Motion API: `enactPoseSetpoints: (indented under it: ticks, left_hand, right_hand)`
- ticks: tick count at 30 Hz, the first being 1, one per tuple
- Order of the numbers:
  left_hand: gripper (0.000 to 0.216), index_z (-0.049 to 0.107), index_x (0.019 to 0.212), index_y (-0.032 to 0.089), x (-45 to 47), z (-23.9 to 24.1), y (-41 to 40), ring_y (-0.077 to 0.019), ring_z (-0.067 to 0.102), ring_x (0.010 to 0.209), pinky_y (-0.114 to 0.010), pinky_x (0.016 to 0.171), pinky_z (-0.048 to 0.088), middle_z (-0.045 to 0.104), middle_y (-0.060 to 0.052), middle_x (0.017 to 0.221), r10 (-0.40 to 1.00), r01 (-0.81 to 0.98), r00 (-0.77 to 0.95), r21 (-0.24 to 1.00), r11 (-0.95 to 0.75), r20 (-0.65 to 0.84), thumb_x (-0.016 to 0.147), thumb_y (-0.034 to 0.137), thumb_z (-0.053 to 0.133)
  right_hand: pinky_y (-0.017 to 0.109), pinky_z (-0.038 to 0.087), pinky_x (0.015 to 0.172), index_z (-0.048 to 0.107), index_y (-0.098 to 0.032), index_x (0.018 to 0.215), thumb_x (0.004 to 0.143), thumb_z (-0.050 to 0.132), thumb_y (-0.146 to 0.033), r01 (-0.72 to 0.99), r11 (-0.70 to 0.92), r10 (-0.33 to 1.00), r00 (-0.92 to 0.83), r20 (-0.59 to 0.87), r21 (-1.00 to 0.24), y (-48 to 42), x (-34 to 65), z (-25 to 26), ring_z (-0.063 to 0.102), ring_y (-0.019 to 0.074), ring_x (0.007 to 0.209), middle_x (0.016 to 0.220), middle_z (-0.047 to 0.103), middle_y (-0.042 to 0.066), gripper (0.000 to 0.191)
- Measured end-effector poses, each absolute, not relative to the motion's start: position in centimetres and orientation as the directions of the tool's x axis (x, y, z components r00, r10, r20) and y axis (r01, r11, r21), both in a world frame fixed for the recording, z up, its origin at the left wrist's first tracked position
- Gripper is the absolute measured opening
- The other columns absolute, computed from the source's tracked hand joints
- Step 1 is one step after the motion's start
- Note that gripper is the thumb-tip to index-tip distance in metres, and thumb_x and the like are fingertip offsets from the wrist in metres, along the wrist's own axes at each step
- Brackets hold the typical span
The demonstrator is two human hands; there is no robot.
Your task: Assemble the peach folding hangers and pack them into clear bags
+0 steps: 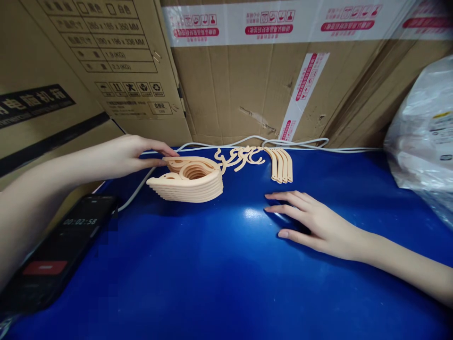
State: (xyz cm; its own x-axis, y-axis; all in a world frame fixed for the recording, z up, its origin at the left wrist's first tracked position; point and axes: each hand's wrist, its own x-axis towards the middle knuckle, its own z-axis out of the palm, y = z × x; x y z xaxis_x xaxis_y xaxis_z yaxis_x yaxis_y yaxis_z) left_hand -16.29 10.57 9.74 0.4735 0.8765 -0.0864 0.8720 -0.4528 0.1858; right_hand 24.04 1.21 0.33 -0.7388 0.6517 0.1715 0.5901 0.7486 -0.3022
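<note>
A stack of flat peach-coloured plastic pieces (191, 182) lies on the blue table (226, 274), left of centre. My left hand (136, 153) reaches in from the left, its thumb and fingers pinching the top piece at the stack's upper left edge. Palm down on the table to the right rests my right hand (313, 222), with the fingers spread flat and nothing in it. Behind the stack lie several small curly peach hooks (240, 158) and a row of curved peach strips (282, 165).
Cardboard boxes (247, 89) wall off the back and left. A white cable (304, 144) runs along their foot. A black phone (60, 250) showing a timer lies at the left front. A white plastic bag (424, 137) sits at the right.
</note>
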Motion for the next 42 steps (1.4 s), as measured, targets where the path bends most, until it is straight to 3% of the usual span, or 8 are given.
enactPoseSetpoints:
  ticks: [7, 13, 20, 32, 37, 39, 42]
  left_hand:
    - [0.058, 0.065, 0.120, 0.020, -16.6, 9.7, 10.6, -0.0219, 0.064, 0.102, -0.032, 0.095, 0.045, 0.071, -0.004, 0.120, 0.890, 0.887, 0.448, 0.160, -0.432, -0.080, 0.084, 0.062, 0.047]
    - [0.055, 0.061, 0.127, 0.020, -16.1, 9.4, 10.4, -0.0220, 0.065, 0.102, -0.031, 0.093, 0.045, 0.070, -0.004, 0.122, 0.879, 0.882, 0.468, 0.103, -0.460, -0.091, 0.083, 0.051, 0.049]
    - [0.050, 0.064, 0.123, 0.023, -15.3, 9.4, 10.2, -0.0184, 0.066, 0.089, -0.026, 0.081, 0.046, 0.075, -0.001, 0.108, 0.876, 0.877, 0.480, 0.048, -0.478, -0.052, 0.084, 0.049, 0.046]
    - [0.048, 0.067, 0.118, 0.022, -14.9, 9.5, 10.2, -0.0188, 0.066, 0.086, -0.026, 0.080, 0.045, 0.075, 0.000, 0.104, 0.870, 0.871, 0.491, 0.020, -0.491, -0.038, 0.084, 0.047, 0.044]
    - [0.054, 0.063, 0.123, 0.019, -15.3, 10.3, 10.2, -0.0202, 0.065, 0.095, -0.029, 0.087, 0.046, 0.072, -0.003, 0.115, 0.876, 0.880, 0.474, 0.028, -0.473, -0.086, 0.082, 0.050, 0.045]
    - [0.060, 0.062, 0.125, 0.016, -15.5, 11.1, 9.9, -0.0221, 0.064, 0.100, -0.033, 0.092, 0.046, 0.069, -0.005, 0.120, 0.891, 0.893, 0.450, 0.018, -0.450, -0.056, 0.082, 0.051, 0.040]
    - [0.068, 0.055, 0.133, 0.010, -14.7, 12.2, 8.2, -0.0278, 0.058, 0.115, -0.042, 0.102, 0.041, 0.060, -0.009, 0.131, 0.886, 0.900, 0.433, -0.028, -0.435, 0.168, 0.085, 0.052, 0.032]
  right_hand:
    - [0.048, 0.047, 0.100, 0.057, -0.024, 0.132, 0.094, 0.055, -0.042, 0.591, 0.743, 0.657, -0.734, 0.174, -0.314, 1.2, 24.1, 0.4, 0.051, 0.0275, 0.128, 0.144, 0.052, 0.011, 0.042]
    - [0.048, 0.046, 0.101, 0.057, -0.024, 0.133, 0.094, 0.054, -0.042, 0.596, 0.744, 0.656, -0.737, 0.162, -0.302, 1.2, 24.0, 0.4, 0.050, 0.0272, 0.129, 0.145, 0.051, 0.012, 0.042]
    - [0.049, 0.047, 0.100, 0.058, -0.025, 0.132, 0.094, 0.055, -0.042, 0.596, 0.740, 0.661, -0.730, 0.175, -0.312, 1.2, 24.0, 0.4, 0.052, 0.0279, 0.127, 0.144, 0.053, 0.012, 0.042]
    - [0.047, 0.046, 0.101, 0.057, -0.023, 0.131, 0.095, 0.053, -0.044, 0.597, 0.744, 0.656, -0.738, 0.157, -0.300, 1.1, 24.1, 0.4, 0.051, 0.0270, 0.128, 0.144, 0.052, 0.012, 0.041]
    - [0.047, 0.045, 0.102, 0.057, -0.023, 0.131, 0.095, 0.053, -0.043, 0.594, 0.747, 0.653, -0.740, 0.162, -0.298, 1.2, 24.1, 0.3, 0.050, 0.0268, 0.129, 0.144, 0.051, 0.012, 0.041]
    - [0.047, 0.045, 0.102, 0.057, -0.023, 0.131, 0.095, 0.053, -0.043, 0.594, 0.747, 0.654, -0.738, 0.166, -0.300, 1.2, 24.1, 0.3, 0.051, 0.0270, 0.129, 0.144, 0.052, 0.012, 0.041]
    - [0.047, 0.045, 0.101, 0.057, -0.023, 0.130, 0.095, 0.054, -0.044, 0.591, 0.750, 0.650, -0.741, 0.170, -0.296, 1.2, 24.1, 0.3, 0.051, 0.0269, 0.128, 0.144, 0.052, 0.012, 0.041]
